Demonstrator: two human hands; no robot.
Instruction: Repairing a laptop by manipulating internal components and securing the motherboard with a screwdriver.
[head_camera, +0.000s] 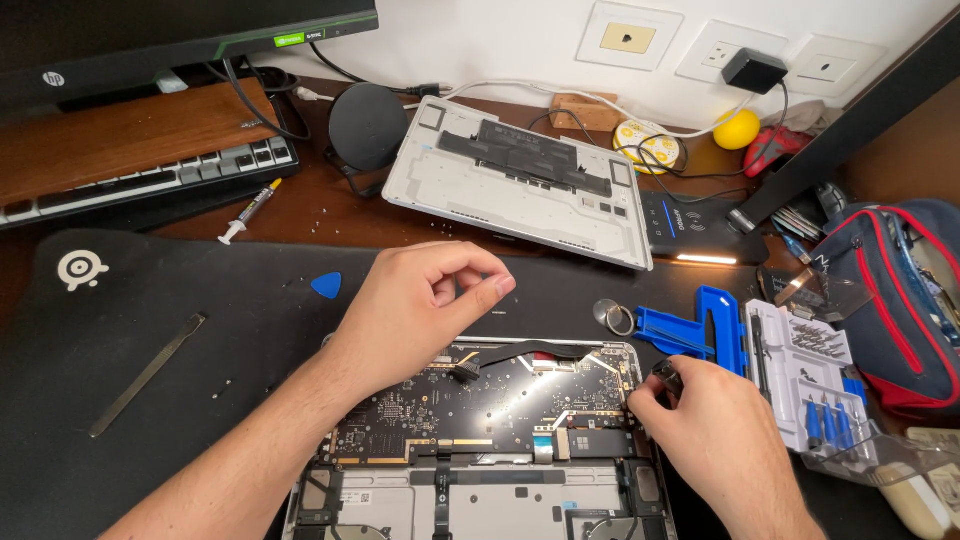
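1. the opened laptop (480, 440) lies at the near middle of the black desk mat (150, 400), its dark circuit board (470, 400) exposed and its near part cut off by the bottom of the view.
2. the left hand (415, 305) hovers over the board's far-left part, thumb and forefinger pressed together in a loose curl; whether they pinch anything small i cannot tell. just beneath it a flat black ribbon cable (510, 352) arcs along the laptop's far edge.
3. the right hand (715, 425) sits at the laptop's right edge, fingers (650, 400) closed on a small dark screwdriver handle (667, 375), the tip hidden near the board's right corner.
4. right of that hand the room is tight: a blue plastic tool (690, 325) and an open white bit case (805, 375) lie just beside it, with a red and navy pouch (890, 300) further right at the mat's edge.
5. a metal ring (612, 316) lies just beyond the laptop's far-right corner.
6. left of the laptop the mat is roomier, with only a thin metal pry strip (150, 372) and a blue triangular pick (326, 285), both well apart from the left hand.
7. past the mat's far edge, the laptop's removed bottom cover (520, 180) lies inside-up on the desk (300, 210), with a small syringe (250, 212) to its left and a keyboard (150, 180) under the monitor.
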